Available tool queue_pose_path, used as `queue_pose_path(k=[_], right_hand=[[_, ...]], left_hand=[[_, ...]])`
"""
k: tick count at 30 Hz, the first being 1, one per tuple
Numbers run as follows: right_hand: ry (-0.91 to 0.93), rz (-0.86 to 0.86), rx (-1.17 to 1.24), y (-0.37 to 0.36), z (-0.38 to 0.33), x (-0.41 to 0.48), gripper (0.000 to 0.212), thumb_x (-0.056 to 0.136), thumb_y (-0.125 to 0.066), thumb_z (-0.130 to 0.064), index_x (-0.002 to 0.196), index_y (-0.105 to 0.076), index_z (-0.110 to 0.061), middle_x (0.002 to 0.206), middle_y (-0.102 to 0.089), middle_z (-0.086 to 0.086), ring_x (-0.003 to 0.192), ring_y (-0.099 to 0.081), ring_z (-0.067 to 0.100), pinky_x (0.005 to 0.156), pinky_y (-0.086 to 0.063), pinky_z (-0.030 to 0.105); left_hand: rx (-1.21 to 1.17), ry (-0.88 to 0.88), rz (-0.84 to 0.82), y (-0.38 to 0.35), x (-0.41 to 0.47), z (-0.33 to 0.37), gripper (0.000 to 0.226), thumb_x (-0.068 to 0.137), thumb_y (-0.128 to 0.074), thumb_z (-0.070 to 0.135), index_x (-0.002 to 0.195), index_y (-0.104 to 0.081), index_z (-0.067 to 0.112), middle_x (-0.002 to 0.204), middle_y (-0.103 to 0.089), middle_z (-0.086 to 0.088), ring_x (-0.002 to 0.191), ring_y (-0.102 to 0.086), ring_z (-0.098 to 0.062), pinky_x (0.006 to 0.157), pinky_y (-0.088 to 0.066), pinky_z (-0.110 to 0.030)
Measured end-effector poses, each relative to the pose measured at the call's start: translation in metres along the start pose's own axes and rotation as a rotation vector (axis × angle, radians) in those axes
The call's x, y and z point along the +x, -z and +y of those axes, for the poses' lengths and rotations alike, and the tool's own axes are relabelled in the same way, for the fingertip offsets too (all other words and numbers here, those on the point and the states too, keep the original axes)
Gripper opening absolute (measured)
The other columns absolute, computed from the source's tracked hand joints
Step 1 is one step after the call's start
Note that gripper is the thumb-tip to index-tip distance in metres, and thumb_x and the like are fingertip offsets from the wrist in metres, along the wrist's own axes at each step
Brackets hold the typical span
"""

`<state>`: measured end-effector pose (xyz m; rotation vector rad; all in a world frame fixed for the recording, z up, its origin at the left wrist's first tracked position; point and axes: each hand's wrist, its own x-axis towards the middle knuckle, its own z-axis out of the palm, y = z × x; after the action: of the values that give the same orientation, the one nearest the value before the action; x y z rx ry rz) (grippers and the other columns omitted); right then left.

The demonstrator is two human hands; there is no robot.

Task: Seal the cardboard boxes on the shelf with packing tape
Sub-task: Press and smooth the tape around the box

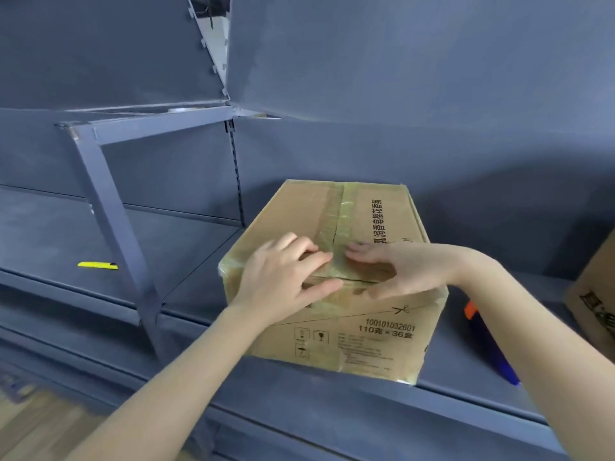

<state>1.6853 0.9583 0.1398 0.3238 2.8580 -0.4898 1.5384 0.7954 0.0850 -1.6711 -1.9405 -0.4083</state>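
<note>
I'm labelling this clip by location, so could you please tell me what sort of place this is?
Probably a stockroom or warehouse: grey-blue metal shelving with a slotted upright, a taped cardboard box printed with handling symbols and a quantity, and a second box at the right edge.

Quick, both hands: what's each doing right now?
Left hand: open, fingers pressing the clear packing tape on the brown cardboard box.
Right hand: open, pressing the same tape.
</note>
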Motion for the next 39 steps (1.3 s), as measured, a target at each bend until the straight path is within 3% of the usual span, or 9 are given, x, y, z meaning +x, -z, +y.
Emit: queue_pose_path(k=[5,9,14,17,23,28,33,35,39], right_hand=[[0.118,0.122,0.041,-0.009,0.01,0.003,0.063,0.09,-0.047,-0.05,0.145,-0.025,-0.029,0.154,-0.013,-0.015,0.133,-0.004,-0.01,0.108,0.0,0.016],[0.089,0.237,0.091,-0.017,0.011,0.007,0.055,0.091,-0.049,-0.046,0.142,-0.034,-0.03,0.152,-0.021,-0.015,0.141,-0.011,0.002,0.118,-0.006,0.037],[0.059,0.324,-0.042,-0.029,0.008,0.006,0.052,0.094,-0.039,-0.049,0.143,-0.03,-0.034,0.153,-0.018,-0.018,0.141,-0.008,0.001,0.117,-0.007,0.041],[0.094,0.368,-0.122,-0.032,0.006,0.003,0.055,0.096,-0.034,-0.048,0.145,-0.026,-0.026,0.155,-0.016,-0.011,0.142,-0.005,0.004,0.118,-0.006,0.037],[0.033,0.508,-0.19,-0.039,0.015,-0.011,0.066,0.093,-0.024,-0.055,0.148,-0.021,-0.017,0.155,-0.017,-0.003,0.144,-0.002,0.009,0.118,-0.009,0.034],[0.001,0.603,-0.019,-0.043,0.028,-0.015,0.044,0.1,-0.028,-0.033,0.139,-0.041,-0.017,0.147,-0.038,-0.001,0.141,-0.023,0.016,0.116,-0.016,0.036],[0.09,0.755,0.648,-0.048,0.032,-0.025,0.035,0.098,-0.043,-0.014,0.131,-0.051,-0.011,0.13,-0.055,-0.002,0.122,-0.048,0.011,0.104,-0.035,0.023],[-0.015,0.907,0.691,-0.058,0.048,-0.035,0.037,0.096,-0.045,-0.011,0.133,-0.048,-0.01,0.136,-0.049,0.0,0.126,-0.043,0.01,0.105,-0.032,0.021],[-0.573,0.995,-0.003,-0.08,0.085,-0.051,0.031,0.092,-0.049,-0.019,0.119,-0.053,-0.005,0.118,-0.05,0.013,0.108,-0.045,0.029,0.088,-0.041,0.035]], left_hand=[[0.033,-0.015,0.034,-0.007,0.008,-0.008,0.055,0.092,-0.032,0.059,0.099,-0.073,0.023,0.088,-0.065,0.006,0.079,-0.06,-0.014,0.055,-0.039,-0.023],[0.039,-0.03,-0.027,-0.004,0.012,-0.008,0.053,0.091,-0.033,0.057,0.104,-0.071,0.022,0.092,-0.064,0.005,0.085,-0.059,-0.016,0.059,-0.041,-0.025],[0.069,-0.02,-0.169,0.007,0.01,0.002,0.08,0.088,-0.011,0.067,0.117,-0.062,0.014,0.114,-0.062,-0.001,0.106,-0.056,-0.022,0.087,-0.044,-0.036],[0.083,-0.016,-0.233,0.006,0.016,0.027,0.095,0.082,0.003,0.072,0.139,-0.04,0.01,0.148,-0.036,-0.005,0.135,-0.034,-0.02,0.114,-0.01,-0.033],[0.076,-0.026,-0.244,0.002,0.028,0.039,0.098,0.073,0.014,0.069,0.147,-0.022,0.014,0.153,-0.023,-0.003,0.139,-0.025,-0.014,0.111,-0.02,-0.025],[0.038,-0.057,-0.211,-0.006,0.04,0.063,0.097,0.078,0.017,0.069,0.144,-0.031,0.016,0.148,-0.034,0.001,0.134,-0.033,-0.009,0.105,-0.032,-0.024],[0.064,0.008,-0.173,-0.006,0.044,0.065,0.08,0.089,0.007,0.06,0.137,-0.044,0.022,0.137,-0.048,0.005,0.124,-0.046,-0.006,0.091,-0.045,-0.022],[-0.018,0.014,-0.228,-0.008,0.047,0.069,0.086,0.084,0.011,0.066,0.141,-0.038,0.024,0.146,-0.036,0.009,0.133,-0.032,-0.004,0.102,-0.034,-0.023],[-0.202,0.015,-0.172,-0.007,0.063,0.1,0.07,0.091,-0.014,0.064,0.134,-0.049,0.022,0.141,-0.044,0.009,0.128,-0.042,-0.006,0.096,-0.043,-0.032]])
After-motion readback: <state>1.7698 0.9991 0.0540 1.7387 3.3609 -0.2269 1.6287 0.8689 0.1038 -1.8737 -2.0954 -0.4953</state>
